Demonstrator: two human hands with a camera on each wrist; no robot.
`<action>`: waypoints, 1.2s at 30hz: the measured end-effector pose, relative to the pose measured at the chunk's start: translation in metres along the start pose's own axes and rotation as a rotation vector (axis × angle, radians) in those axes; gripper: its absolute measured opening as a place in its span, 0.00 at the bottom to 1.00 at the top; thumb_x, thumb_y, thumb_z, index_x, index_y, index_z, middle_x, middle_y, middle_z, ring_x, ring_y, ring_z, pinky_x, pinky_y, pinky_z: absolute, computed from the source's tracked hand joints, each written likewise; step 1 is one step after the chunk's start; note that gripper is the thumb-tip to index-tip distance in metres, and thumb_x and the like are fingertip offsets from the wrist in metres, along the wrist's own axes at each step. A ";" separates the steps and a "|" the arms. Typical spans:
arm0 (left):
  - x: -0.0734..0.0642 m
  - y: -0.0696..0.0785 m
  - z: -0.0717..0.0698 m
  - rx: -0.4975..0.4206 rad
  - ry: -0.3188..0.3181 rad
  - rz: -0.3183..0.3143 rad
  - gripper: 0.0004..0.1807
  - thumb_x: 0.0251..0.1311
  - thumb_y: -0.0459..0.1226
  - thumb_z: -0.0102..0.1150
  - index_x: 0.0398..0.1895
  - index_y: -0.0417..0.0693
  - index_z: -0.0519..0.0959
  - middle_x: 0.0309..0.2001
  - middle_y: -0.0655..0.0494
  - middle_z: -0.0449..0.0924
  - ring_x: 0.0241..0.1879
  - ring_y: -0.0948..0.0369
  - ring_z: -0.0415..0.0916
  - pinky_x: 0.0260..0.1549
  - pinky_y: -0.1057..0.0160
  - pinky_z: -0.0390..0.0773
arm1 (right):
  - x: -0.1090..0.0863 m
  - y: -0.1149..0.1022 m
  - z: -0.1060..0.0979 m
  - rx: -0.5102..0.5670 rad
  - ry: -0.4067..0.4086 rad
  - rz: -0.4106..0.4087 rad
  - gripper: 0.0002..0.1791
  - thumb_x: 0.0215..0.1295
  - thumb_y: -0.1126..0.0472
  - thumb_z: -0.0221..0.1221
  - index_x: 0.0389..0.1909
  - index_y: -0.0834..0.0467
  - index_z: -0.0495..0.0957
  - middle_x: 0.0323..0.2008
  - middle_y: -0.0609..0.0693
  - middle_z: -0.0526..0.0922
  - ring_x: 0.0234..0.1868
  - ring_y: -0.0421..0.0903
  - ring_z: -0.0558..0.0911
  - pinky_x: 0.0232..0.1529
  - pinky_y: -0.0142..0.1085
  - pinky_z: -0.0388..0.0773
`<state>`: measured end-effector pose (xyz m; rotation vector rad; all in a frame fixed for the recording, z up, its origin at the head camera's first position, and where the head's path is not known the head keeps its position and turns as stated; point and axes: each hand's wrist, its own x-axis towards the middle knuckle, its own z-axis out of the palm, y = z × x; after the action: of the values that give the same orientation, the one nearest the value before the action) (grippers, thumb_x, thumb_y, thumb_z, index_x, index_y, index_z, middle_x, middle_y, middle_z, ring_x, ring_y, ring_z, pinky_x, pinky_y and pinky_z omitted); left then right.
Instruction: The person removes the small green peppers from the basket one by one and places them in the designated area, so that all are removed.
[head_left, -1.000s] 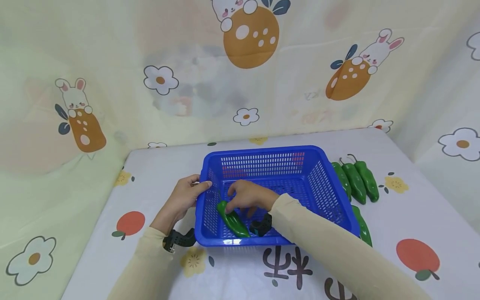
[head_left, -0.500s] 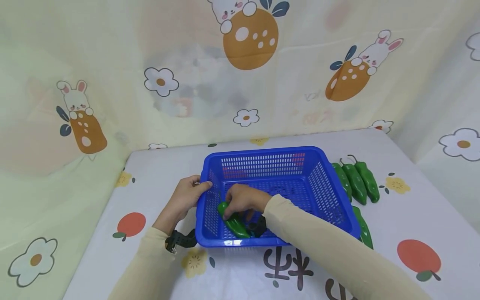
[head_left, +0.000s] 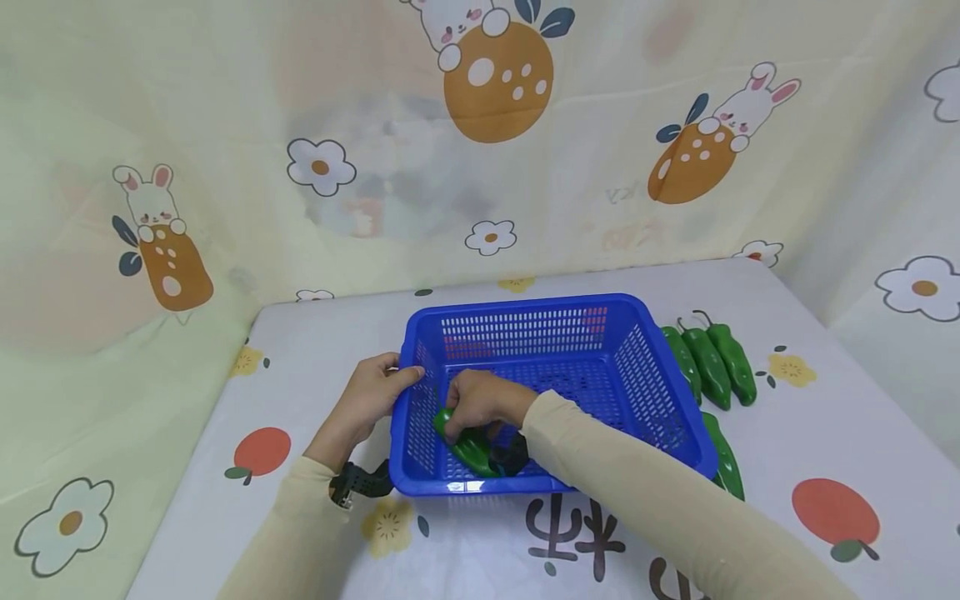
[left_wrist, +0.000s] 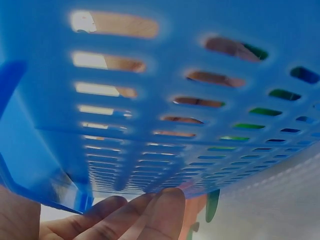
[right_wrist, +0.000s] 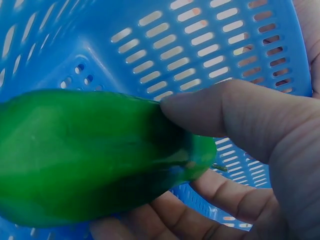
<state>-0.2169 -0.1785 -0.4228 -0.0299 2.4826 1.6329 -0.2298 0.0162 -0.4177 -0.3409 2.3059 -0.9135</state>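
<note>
A blue plastic basket [head_left: 525,306] with slotted walls stands on the table. My left hand [head_left: 367,390] holds its left rim, thumb over the top and fingers against the outside; the left wrist view shows these fingers [left_wrist: 162,215] under the slotted wall [left_wrist: 170,55]. Inside the basket, near its front left corner, lies a green pepper [head_left: 474,455]. My right hand [head_left: 483,398] reaches in from above and grips it near the stem end. In the right wrist view the thumb [right_wrist: 210,107] presses the pepper's [right_wrist: 75,155] upper side and the fingers curl beneath.
Several more green peppers [head_left: 708,367] lie on the table just right of the basket, partly behind its wall. Another pepper [head_left: 727,458] is nearer the front right corner. A patterned cloth [head_left: 375,242] hangs behind the table [head_left: 300,333].
My right hand has lowered slightly and moved a little left, closing its thumb and fingers round the pepper. The left hand and basket have stayed in place.
</note>
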 end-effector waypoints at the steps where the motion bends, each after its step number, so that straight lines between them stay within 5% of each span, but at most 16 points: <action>1: 0.000 0.000 0.000 -0.001 0.000 -0.003 0.21 0.74 0.40 0.58 0.61 0.33 0.78 0.46 0.36 0.88 0.37 0.49 0.90 0.36 0.55 0.91 | 0.000 0.000 0.000 0.001 0.000 -0.003 0.14 0.52 0.65 0.76 0.34 0.60 0.80 0.30 0.52 0.86 0.29 0.48 0.87 0.30 0.44 0.90; 17: -0.001 0.002 0.003 0.018 -0.009 -0.015 0.22 0.74 0.40 0.57 0.62 0.32 0.77 0.47 0.36 0.87 0.39 0.49 0.90 0.37 0.54 0.91 | -0.011 0.003 -0.010 -0.008 -0.001 -0.038 0.19 0.52 0.65 0.76 0.42 0.60 0.79 0.33 0.53 0.86 0.30 0.48 0.88 0.28 0.38 0.89; 36: -0.005 0.003 0.005 0.022 -0.001 -0.013 0.25 0.76 0.42 0.57 0.66 0.32 0.75 0.53 0.33 0.85 0.44 0.46 0.89 0.41 0.51 0.90 | -0.059 0.016 -0.054 0.176 0.072 -0.096 0.24 0.55 0.65 0.73 0.53 0.63 0.79 0.41 0.56 0.86 0.35 0.50 0.88 0.34 0.40 0.90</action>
<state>-0.2116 -0.1735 -0.4215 -0.0418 2.4942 1.5997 -0.2193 0.0820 -0.3710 -0.3513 2.2694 -1.1854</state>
